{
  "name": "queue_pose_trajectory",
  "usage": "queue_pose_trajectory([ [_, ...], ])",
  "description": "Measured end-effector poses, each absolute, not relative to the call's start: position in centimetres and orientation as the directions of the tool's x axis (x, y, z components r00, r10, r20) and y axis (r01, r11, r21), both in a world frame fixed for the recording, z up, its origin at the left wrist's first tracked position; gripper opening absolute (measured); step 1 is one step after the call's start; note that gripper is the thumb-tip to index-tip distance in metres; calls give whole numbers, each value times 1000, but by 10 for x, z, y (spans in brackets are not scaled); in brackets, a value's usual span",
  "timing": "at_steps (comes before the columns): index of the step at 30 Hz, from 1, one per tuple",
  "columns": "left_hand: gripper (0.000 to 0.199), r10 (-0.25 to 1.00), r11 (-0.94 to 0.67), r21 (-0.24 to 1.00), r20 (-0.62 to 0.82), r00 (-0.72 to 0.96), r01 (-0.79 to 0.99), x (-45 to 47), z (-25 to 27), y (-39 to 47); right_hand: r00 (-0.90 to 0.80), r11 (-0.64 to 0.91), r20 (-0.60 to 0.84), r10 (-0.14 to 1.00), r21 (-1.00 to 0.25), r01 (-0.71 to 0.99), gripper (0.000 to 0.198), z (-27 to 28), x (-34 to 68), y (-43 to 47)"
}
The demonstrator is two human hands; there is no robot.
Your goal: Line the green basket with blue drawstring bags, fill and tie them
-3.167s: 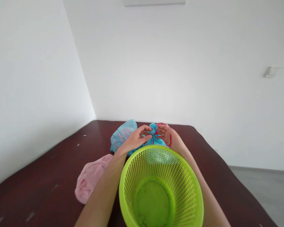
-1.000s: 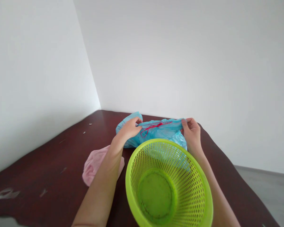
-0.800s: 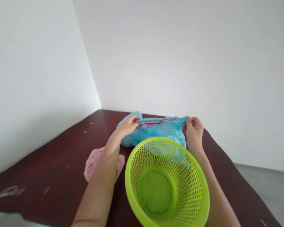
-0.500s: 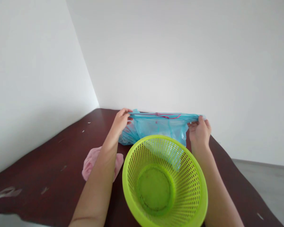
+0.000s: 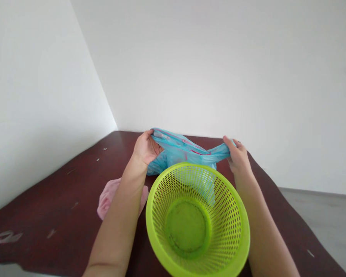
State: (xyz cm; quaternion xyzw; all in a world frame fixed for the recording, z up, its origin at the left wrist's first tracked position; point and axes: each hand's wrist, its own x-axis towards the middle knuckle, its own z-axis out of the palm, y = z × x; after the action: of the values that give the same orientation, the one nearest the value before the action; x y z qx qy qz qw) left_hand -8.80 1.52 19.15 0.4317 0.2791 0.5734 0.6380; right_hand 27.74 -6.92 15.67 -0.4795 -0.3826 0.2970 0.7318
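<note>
A thin blue plastic bag with a pink drawstring along its top edge is stretched between my hands. My left hand pinches the bag's left top corner. At the other end, my right hand grips the gathered right corner between thumb and fingers. The lower part of the bag rests on the table behind the green plastic basket and partly shows through its holes. That basket stands between my forearms, its inside bare. What the bag holds, if anything, cannot be made out.
A folded pink cloth lies on the dark red table, partly hidden by my left forearm. White walls rise behind and to the left of the table. Small pale scraps or marks dot its left side.
The bag's top edge was straight and taut; now it sags toward the right. My right hand has come inward to the left, and my left hand has moved slightly left.
</note>
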Motion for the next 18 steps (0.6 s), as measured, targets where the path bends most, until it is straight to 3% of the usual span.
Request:
queue_pose_trajectory([
  [2,31,971,-21,874,133,197,-486,-85,193,13,568,379,390,725,-914,145,56,159,276,-71],
  [5,34,961,-17,875,148,235,-483,-79,195,7,539,453,620,570,-785,423,46,162,268,-72],
  [7,43,953,-29,875,170,250,-484,-74,196,2,409,477,662,627,-742,471,48,162,260,-73],
  [11,58,939,-3,883,164,303,-470,-66,197,-7,114,432,529,841,-783,446,37,153,248,-73],
  [15,65,913,48,884,150,379,-465,-62,196,-12,-35,395,445,895,-752,528,23,142,246,-72],
  [18,67,898,71,885,144,415,-460,-60,196,-14,-60,351,368,928,-805,479,22,134,244,-72],
])
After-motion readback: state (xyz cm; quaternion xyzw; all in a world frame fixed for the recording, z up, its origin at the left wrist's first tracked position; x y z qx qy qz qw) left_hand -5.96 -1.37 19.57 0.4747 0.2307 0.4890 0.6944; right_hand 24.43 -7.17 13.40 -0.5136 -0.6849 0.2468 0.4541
